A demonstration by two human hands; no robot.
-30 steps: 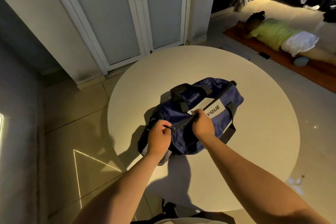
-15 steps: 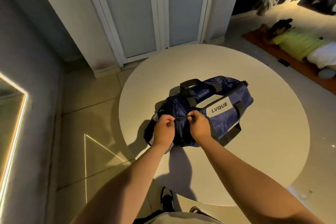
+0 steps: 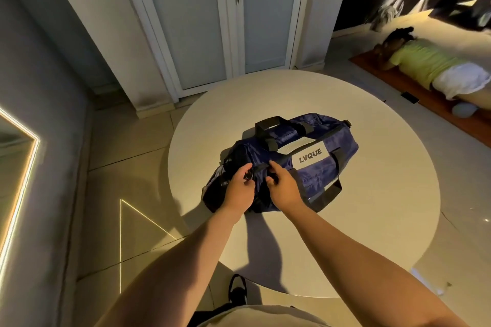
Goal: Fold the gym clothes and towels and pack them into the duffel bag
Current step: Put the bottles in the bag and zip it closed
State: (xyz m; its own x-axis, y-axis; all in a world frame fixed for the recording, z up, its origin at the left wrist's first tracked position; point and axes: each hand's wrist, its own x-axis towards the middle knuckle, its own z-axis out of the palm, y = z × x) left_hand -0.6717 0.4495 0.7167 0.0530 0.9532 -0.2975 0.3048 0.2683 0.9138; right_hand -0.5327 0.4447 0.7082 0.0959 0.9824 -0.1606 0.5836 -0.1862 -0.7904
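Observation:
A navy duffel bag (image 3: pixel 318 172) with a white LVQUE label and black handles lies on its side on the round white table (image 3: pixel 385 207). Its black zipper line runs from the far right end toward my hands. Both hands meet at the bag's near left end. My left hand (image 3: pixel 240 190) pinches the dark fabric at that end between thumb and fingers. Close beside it, my right hand (image 3: pixel 283 186) pinches the small black zipper pull with curled fingers. No loose clothes or towels are in view.
A white double door (image 3: pixel 233 21) stands behind the table. At the right a person (image 3: pixel 430 66) lies on a floor mat (image 3: pixel 385 79). A lit mirror edge (image 3: pixel 21 180) glows at the left. My shoe (image 3: pixel 237 291) shows under the table's near edge.
My right hand slid left along the zipper from beside the label to the bag's end, meeting my left hand. The view shifted slightly right.

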